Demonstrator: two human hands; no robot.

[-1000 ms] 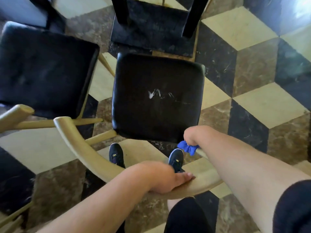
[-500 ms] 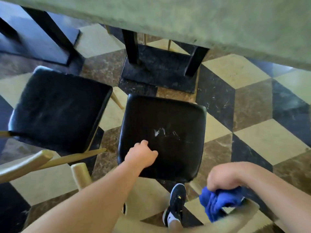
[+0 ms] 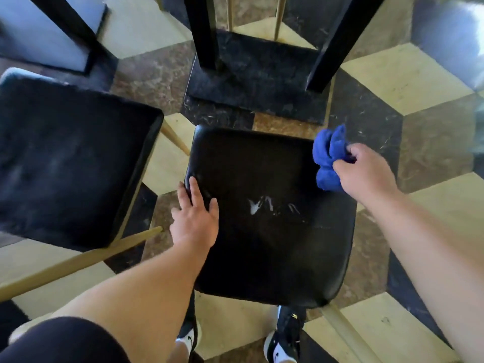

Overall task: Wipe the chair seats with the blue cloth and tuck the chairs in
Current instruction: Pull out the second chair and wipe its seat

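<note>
A black padded chair seat (image 3: 272, 247) fills the middle of the head view, with a small white scuff near its centre. My left hand (image 3: 195, 218) lies flat on the seat's left edge, fingers spread. My right hand (image 3: 366, 171) holds the bunched blue cloth (image 3: 327, 158) at the seat's far right corner. A second black chair seat (image 3: 70, 163) stands to the left, with its pale wooden frame (image 3: 78, 263) running along its near side.
Two black table legs (image 3: 207, 35) rise from a dark base plate (image 3: 256, 82) just beyond the seat. The floor is patterned in cream, brown and black tiles. My shoes (image 3: 285, 336) stand under the seat's near edge.
The view dropped closer to the seat. My left hand slid left and flattened on the seat's left edge. My right hand carried the blue cloth up from the chair back to the seat's far right corner.
</note>
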